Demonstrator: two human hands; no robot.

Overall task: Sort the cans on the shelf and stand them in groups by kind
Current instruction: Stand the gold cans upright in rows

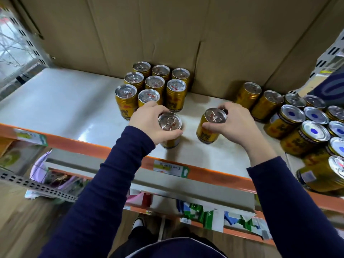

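A block of pull-tab cans (155, 82) stands grouped at the back of the shelf (65, 101). The left grip (149, 120) curls round an upright can (169, 121) just before it; the right grip (236, 125) holds a tilted can (214, 118). The right-hand cluster (314, 131) (blue-dot lids among pull-tabs) looks unsorted.

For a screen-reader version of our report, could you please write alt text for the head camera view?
The left hand grips one gold can and the right hand a second gold can, at a pale shelf. Matching cans stand grouped behind the left hand; cans with blue-dotted lids crowd the right.
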